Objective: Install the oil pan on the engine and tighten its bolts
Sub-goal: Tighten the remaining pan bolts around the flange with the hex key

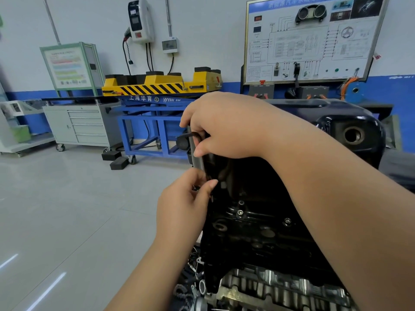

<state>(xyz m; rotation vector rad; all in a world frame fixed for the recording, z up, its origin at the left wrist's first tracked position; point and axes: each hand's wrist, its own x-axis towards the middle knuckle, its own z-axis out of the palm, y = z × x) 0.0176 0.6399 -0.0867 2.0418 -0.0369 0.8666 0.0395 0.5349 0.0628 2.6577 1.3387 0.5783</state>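
Observation:
A black engine block (253,232) stands in front of me, its metal head parts at the bottom. On top lies the dark glossy oil pan (350,129) with a round drain hole. My right hand (224,124) reaches across the pan's left edge and grips a dark L-shaped hex key (188,136) at the flange. Below it, my left hand (186,198) pinches a small dark bolt (196,188) against the engine's left side. The flange under my right hand is mostly hidden.
A blue lift table (148,113) with a yellow striped platform (157,85) stands behind. Left of it is a grey drawer cabinet on wheels (85,126). A wiring training board (310,39) hangs at the back right. Black rubber blocks (116,160) lie on the grey floor.

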